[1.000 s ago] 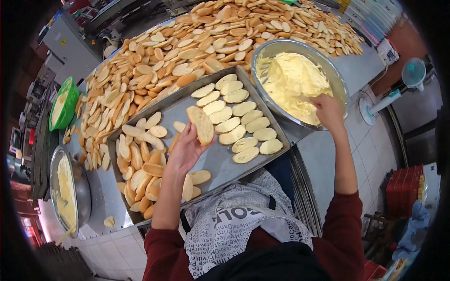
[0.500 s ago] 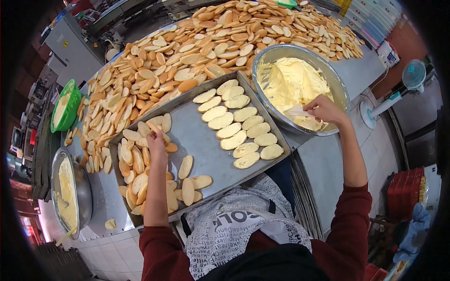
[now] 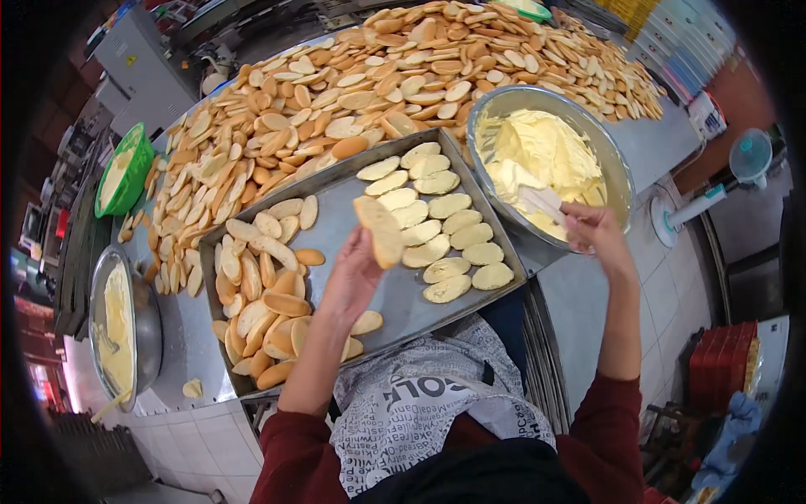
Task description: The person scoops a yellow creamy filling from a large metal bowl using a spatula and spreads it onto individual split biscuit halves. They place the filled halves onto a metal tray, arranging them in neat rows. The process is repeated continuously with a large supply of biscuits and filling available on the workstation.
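Note:
My left hand [image 3: 356,267] is closed on a bread slice [image 3: 379,232], held up over the middle of the baking tray [image 3: 336,206]. A white scraper [image 3: 541,202] with cream on its blade is gripped in my right hand [image 3: 590,228], at the near rim of a large steel bowl [image 3: 623,168]. Pale yellow cream [image 3: 550,147] fills much of that bowl. Coated slices [image 3: 447,205] lie in rows on the tray's right side. Plain slices [image 3: 260,311] are heaped loosely at its left end.
A big pile of bread slices [image 3: 336,105] covers the table beyond the tray. To the left stand a green basin [image 3: 134,186] and another steel bowl [image 3: 151,336] with cream. A dab of cream [image 3: 192,388] lies on the table. Red crates [image 3: 720,349] stand at the right.
My left hand has picked up a slice from the heap and carried it right, over the tray's middle. The right hand has drawn the scraper back toward the bowl's near rim, cream now on it.

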`<state>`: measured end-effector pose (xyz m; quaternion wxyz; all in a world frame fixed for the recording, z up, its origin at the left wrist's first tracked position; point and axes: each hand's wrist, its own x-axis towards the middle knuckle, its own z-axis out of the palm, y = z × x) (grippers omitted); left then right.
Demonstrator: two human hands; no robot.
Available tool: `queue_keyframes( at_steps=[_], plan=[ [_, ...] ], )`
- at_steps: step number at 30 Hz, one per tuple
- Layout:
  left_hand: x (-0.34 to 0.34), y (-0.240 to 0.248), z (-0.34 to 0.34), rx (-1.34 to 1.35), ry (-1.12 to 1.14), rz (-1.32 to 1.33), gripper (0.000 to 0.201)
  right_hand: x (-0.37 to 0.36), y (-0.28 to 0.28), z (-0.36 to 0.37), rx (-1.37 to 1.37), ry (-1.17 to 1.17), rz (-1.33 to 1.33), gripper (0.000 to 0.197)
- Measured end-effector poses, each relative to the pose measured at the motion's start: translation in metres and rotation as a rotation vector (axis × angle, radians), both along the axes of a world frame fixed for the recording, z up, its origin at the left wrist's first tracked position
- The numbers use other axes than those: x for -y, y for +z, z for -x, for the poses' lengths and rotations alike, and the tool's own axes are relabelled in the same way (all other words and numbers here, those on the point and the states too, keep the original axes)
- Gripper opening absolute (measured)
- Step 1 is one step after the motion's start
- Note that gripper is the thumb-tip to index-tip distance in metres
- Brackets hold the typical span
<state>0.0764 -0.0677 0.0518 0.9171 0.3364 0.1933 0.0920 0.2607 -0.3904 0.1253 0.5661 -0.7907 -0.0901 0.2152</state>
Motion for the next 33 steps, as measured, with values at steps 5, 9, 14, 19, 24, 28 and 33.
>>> queue_keyframes(
  at_steps=[5, 9, 14, 19, 24, 28, 33],
  plan=[
    [0.025, 0.0, -0.007, 0.09, -0.169, 0.228, 0.043, -0.067, -0.052, 0.087, 0.509, 0.037, -0.315, 0.038],
    [0.03, -0.004, -0.007, 0.161, -0.231, 0.289, 0.046, -0.096, -0.068, 0.114, 0.831, 0.038, -0.144, 0.06],
    [0.025, -0.001, -0.004, 0.166, -0.189, 0.314, 0.042, -0.095, -0.072, 0.116, 1.065, 0.101, -0.022, 0.063],
    [0.009, -0.01, -0.001, 0.148, -0.128, 0.33, 0.04, -0.074, -0.057, 0.113, 1.178, 0.175, 0.125, 0.059],
    [0.016, -0.013, -0.004, 0.162, -0.062, 0.18, 0.047, -0.081, -0.044, 0.118, 1.183, 0.103, 0.103, 0.057],
    [0.015, -0.009, -0.005, 0.137, -0.059, 0.193, 0.053, -0.085, -0.042, 0.13, 1.15, 0.221, 0.192, 0.06],
    [0.004, -0.009, 0.004, 0.071, -0.022, 0.141, 0.056, -0.076, -0.05, 0.129, 1.212, 0.182, 0.105, 0.059]
  ],
)
